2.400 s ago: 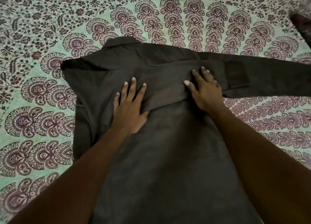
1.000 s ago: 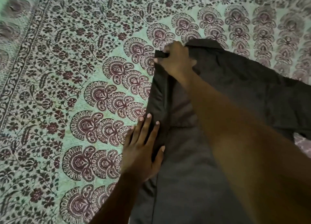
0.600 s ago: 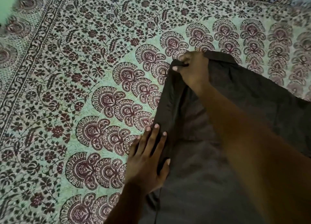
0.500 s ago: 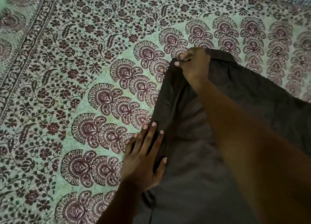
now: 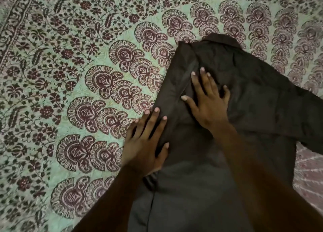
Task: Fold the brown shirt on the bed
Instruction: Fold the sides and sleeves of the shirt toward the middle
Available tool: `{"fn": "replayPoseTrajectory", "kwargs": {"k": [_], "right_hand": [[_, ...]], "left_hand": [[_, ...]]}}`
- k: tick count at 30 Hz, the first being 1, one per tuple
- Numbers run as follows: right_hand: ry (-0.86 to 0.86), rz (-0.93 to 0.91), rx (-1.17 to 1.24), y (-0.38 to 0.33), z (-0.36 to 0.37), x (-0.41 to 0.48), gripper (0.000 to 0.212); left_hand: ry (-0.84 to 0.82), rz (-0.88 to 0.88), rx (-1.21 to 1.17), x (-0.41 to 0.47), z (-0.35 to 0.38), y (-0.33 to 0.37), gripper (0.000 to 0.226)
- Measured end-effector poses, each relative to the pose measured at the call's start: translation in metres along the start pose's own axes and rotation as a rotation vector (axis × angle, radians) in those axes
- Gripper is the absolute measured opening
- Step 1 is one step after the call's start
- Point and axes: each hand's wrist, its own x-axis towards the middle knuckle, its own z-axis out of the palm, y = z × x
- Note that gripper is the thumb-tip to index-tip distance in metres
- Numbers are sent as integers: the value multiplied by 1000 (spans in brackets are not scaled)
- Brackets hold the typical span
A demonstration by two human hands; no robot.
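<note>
While your shirt [image 5: 253,109] lies flat on the bedspread [image 5: 70,74], centre-right of view, its dark brown cloth reads matte and soft, w/ a fine weave and a few shallow creases near the top. Collar [image 5: 222,39] sits at the far end, a short raised band. Left side is turned in over the body, so that edge runs as one straight diagonal from the shoulder corner down toward you. A sleeve [image 5: 311,123] goes off to the right, wide and flat, out of frame. Lower body runs down under your forearms to the bottom of view.

Your right hand [image 5: 209,107] lies palm down on the upper part, below the collar, fingers straight and spread, thumb out to the left, gripping nothing. Your left hand [image 5: 146,144] lies palm down across the folded edge, lower and further left: fingers straight, a little apart, tips and thumb on the cloth, outer side on the bedspread. Holds nothing either. Both forearms come in from the bottom, right one crossing over the shirt.

Bedspread is pale green, slightly puckered, printed w/ maroon fan-shaped motifs in arcs and a leafy floral border at far left.
</note>
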Motion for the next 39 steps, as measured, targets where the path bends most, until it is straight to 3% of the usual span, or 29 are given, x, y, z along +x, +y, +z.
{"fn": "replayPoseTrajectory", "kwargs": {"k": [3, 5, 9, 12, 14, 18, 23, 27, 31, 33, 39], "right_hand": [[-16, 38, 53, -23, -4, -11, 82], [-60, -29, 61, -37, -2, -27, 84], [-145, -51, 52, -41, -7, -35, 76], [-115, -1, 82, -50, -21, -42, 74], [-65, -80, 90, -66, -26, -65, 75], [-217, -186, 82, -88, -9, -148, 75], [-226, 140, 215, -107, -7, -221, 68], [-93, 95, 365, -142, -6, -294, 53], [-153, 314, 668, -169, -9, -366, 41], [-226, 413, 744, -180, -12, -394, 47], [-335, 664, 878, -186, 3, -445, 53]], "left_hand": [[3, -3, -1, -4, 0, -1, 76], [13, 5, -10, -5, 0, -1, 74], [-9, 33, -33, -17, -7, 2, 67], [-5, 59, -74, -68, -7, 5, 60], [-24, 51, -102, -119, -5, 5, 59], [-127, -15, -143, -220, -3, 6, 65], [-118, 0, -335, -296, -9, 15, 54], [58, -289, -684, -322, -15, 24, 39], [139, -469, -670, -331, -20, 33, 26], [131, -523, -675, -334, -22, 34, 20], [124, -552, -709, -341, -16, 36, 29]]}}
